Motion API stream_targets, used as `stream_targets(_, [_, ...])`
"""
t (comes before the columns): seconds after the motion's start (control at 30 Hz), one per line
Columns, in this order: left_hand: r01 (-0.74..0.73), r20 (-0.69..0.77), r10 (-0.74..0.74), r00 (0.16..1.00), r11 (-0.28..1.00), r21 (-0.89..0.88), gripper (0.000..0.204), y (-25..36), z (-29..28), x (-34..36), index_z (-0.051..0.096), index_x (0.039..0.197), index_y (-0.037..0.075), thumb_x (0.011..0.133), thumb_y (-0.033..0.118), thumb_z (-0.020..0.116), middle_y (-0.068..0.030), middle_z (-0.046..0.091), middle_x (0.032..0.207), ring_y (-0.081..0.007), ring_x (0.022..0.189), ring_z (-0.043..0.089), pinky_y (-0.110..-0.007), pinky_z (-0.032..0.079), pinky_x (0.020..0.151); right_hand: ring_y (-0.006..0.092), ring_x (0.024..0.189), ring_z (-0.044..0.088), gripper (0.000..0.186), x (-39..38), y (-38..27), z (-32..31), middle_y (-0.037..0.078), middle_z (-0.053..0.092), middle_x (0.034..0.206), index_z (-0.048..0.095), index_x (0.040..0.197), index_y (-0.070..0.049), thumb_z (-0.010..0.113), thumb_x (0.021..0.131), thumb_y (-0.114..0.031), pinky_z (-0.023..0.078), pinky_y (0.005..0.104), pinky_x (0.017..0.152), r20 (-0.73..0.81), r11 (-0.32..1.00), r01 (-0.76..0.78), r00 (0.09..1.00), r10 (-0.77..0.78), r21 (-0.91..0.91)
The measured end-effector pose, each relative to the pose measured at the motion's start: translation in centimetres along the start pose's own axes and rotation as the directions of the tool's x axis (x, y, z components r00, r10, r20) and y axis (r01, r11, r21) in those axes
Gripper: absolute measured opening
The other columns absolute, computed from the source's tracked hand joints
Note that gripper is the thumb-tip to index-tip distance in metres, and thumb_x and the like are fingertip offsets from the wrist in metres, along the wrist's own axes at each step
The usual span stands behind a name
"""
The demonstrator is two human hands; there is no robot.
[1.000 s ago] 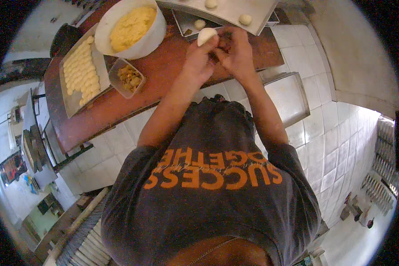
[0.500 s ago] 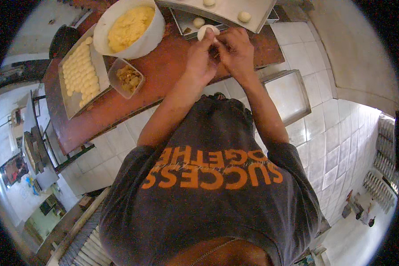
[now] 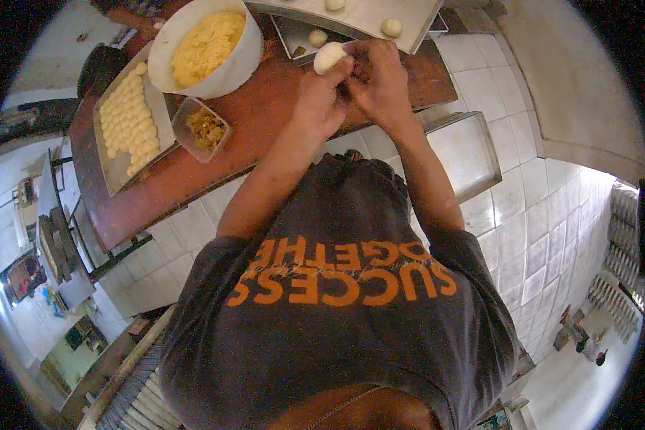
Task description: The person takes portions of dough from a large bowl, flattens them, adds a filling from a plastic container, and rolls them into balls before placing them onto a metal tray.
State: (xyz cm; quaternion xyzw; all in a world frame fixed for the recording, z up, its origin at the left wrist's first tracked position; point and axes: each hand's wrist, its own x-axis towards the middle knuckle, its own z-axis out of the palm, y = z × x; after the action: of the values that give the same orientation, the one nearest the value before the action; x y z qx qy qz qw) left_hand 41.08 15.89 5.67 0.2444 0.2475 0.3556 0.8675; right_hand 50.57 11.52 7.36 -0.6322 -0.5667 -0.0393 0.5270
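Observation:
A pale, rounded piece of dough is pinched at the far end of my left hand, its smooth side bulging outward. My right hand meets it from the right, with closed fingers pressed to the dough's edge. What lies between the two sets of fingertips is hidden. Just beyond them, dough balls sit on a metal tray that overlaps a second tray. Left of my arm, a square plastic container holds a brown, chunky filling.
A white bowl of yellow mash stands at the table's far side. Left of it, a tray carries rows of small yellow balls. Another person's hand shows behind the bowl. Below the brown table, a shallow tray lies at right.
The dough has turned in my fingers, from a thin cup-like edge to a fuller, rounded side. Another person's hand has come into sight by the bowl.

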Motion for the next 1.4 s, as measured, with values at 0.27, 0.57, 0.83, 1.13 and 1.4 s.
stream_targets(0.27, [0.051,-0.093,-0.061,0.994,0.993,-0.108,0.023,-0.7,-1.3,0.6,0.055,0.099,0.003,0.079,0.013,0.061,-0.0042,0.057,0.090,-0.0148,0.081,0.054,-0.028,0.046,0.070,0.0256,0.079,0.055,0.019,-1.2,0.4,0.8,0.009,0.059,0.080,0.059,0.079,-0.003,0.063,0.061,0.002,0.047,0.0313,0.069,-0.122,0.978,0.180,0.974,-0.193,-0.106])
stream_targets(0.57, [-0.218,0.034,0.242,0.970,0.795,0.567,0.030,1.3,-0.8,-0.5,0.057,0.099,0.000,0.070,0.003,0.067,-0.0063,0.061,0.093,-0.0126,0.082,0.057,-0.024,0.046,0.074,0.0278,0.072,0.057,0.018,-1.2,0.6,-2.8,0.008,0.060,0.079,0.060,0.079,-0.005,0.065,0.063,-0.009,0.048,0.0347,0.066,0.089,0.988,0.038,0.995,-0.051,0.149])
stream_targets(0.83, [-0.527,0.498,0.184,0.847,0.176,0.831,0.033,4.7,4.6,-3.9,0.060,0.097,0.008,0.065,-0.001,0.063,-0.0082,0.061,0.091,-0.0175,0.079,0.060,-0.028,0.049,0.069,0.0219,0.080,0.060,0.012,-1.4,-0.5,-3.0,0.011,0.060,0.085,0.059,0.087,-0.004,0.054,0.080,-0.013,0.049,0.0321,0.070,0.107,0.590,-0.429,0.859,0.500,0.684])
stream_targets(1.13, [-0.875,0.940,0.201,0.276,-0.353,0.332,0.025,5.0,3.7,-0.9,0.061,0.083,0.006,0.059,0.000,0.064,-0.0062,0.057,0.082,-0.0237,0.072,0.056,-0.032,0.047,0.061,0.0208,0.089,0.057,0.031,-2.0,0.8,-4.3,0.013,0.054,0.103,0.047,0.108,0.001,0.039,0.090,-0.023,0.050,0.0348,0.077,0.700,-0.445,-0.543,0.596,0.393,0.712])
stream_targets(1.4, [-0.591,0.448,0.430,0.784,0.298,0.749,0.056,2.3,3.8,-2.4,0.035,0.122,0.002,0.072,0.000,0.061,-0.0091,0.056,0.090,-0.0162,0.080,0.057,-0.026,0.049,0.067,0.0205,0.085,0.058,0.026,-1.8,-0.1,-3.2,0.010,0.058,0.095,0.053,0.101,0.000,0.044,0.088,-0.021,0.049,0.0329,0.078,0.582,-0.211,-0.590,0.557,0.593,0.780])
